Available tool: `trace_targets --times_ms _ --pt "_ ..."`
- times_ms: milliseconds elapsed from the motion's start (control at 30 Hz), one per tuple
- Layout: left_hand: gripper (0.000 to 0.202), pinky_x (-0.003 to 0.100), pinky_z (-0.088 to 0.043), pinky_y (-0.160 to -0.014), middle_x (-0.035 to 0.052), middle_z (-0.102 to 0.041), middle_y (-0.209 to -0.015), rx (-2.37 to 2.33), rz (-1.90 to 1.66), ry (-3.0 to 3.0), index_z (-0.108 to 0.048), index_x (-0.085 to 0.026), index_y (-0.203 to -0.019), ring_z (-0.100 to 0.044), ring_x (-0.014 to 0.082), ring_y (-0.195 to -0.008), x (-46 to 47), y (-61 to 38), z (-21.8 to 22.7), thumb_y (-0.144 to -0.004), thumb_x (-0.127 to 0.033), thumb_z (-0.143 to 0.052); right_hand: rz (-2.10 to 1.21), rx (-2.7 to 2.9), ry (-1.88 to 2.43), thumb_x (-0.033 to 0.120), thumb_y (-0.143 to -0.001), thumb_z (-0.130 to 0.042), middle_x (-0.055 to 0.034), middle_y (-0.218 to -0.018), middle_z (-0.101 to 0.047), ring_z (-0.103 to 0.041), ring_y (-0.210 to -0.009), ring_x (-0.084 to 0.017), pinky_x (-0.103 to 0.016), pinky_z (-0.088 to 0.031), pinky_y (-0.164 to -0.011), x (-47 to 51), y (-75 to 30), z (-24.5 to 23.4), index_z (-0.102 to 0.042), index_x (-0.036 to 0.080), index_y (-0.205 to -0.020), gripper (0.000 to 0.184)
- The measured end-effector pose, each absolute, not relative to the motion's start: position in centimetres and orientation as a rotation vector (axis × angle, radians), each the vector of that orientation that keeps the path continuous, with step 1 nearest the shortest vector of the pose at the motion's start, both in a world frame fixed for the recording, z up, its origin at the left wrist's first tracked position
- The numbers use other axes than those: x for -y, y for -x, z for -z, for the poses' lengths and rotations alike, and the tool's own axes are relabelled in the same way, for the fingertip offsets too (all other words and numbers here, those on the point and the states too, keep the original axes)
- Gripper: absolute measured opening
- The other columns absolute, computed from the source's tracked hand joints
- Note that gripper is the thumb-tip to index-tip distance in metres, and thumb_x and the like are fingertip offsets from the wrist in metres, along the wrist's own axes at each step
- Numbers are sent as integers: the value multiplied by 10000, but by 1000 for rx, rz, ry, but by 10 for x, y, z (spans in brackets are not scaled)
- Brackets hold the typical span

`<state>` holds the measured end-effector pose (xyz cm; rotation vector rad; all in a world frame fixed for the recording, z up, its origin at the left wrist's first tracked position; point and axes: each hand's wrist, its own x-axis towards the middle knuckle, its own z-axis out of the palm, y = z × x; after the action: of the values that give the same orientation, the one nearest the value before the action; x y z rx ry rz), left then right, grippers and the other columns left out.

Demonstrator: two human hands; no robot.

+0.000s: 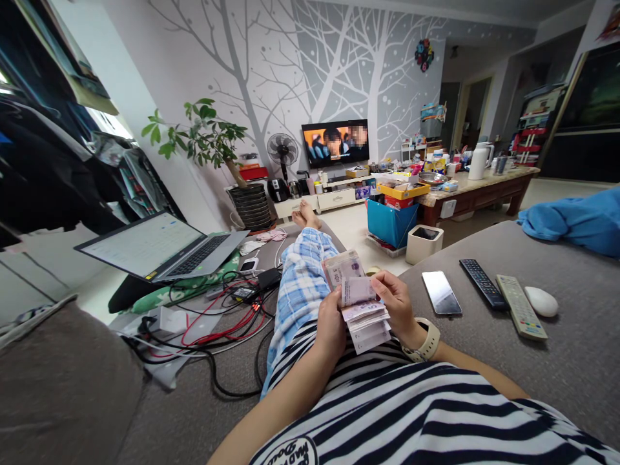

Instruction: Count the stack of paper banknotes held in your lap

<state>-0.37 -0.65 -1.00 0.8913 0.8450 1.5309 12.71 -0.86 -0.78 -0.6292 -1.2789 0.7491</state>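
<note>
Person reclines on a grey sofa [581, 342], legs extended, in blue plaid trousers [301, 278] and a striped shirt [436, 413]. Banknotes [365, 320] are held above the lap, between the two hands; the wad is bent, its lower ends fanned into several layers, its upper part leaning away from the body.

Left hand [332, 329]: closed on the left edge of the wad, thumb lying along the notes; the other fingers are largely hidden. Right hand [396, 303]: thumb and fingers drawn narrow, pinching the upper right edge of a note. A pale watch [427, 342] sits on the right wrist.

Right of the body, on the sofa: phone [442, 292], black remote [483, 284], pale remote [520, 307] and white mouse [541, 301], the pale remote between black remote and mouse. Left: open laptop [206, 255] on a green patterned cushion [186, 294], with tangled cables [217, 332] nearer the body. Beyond the feet: lit television [335, 143], standing fan [282, 150], potted plant [249, 205].
</note>
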Motion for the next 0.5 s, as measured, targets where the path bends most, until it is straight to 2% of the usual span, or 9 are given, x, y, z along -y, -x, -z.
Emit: trace_targets --times_ms 233,500 --pt "256 311 -477 -686 46 -700 -708 -866 -1519 -883 -704 -134 -720 -601 192 -662 4 5 15 -686 -387 -701 -711 1302 616 372 -915 -569 32 -613 -475 -423 -580 -126 -254 -342 -543 9 -127 8 -561 200 -688 285" --pt "220 305 -472 -659 49 -696 -650 -906 -1565 -931 -723 -130 -691 -599 208 -680 15 2 -1 -709 -342 -666 -721 1302 611 398 -920 -571 30 -614 -466 -414 -578 -129 -259 -339 -536 9 -128 9 -564 204 -690 301"
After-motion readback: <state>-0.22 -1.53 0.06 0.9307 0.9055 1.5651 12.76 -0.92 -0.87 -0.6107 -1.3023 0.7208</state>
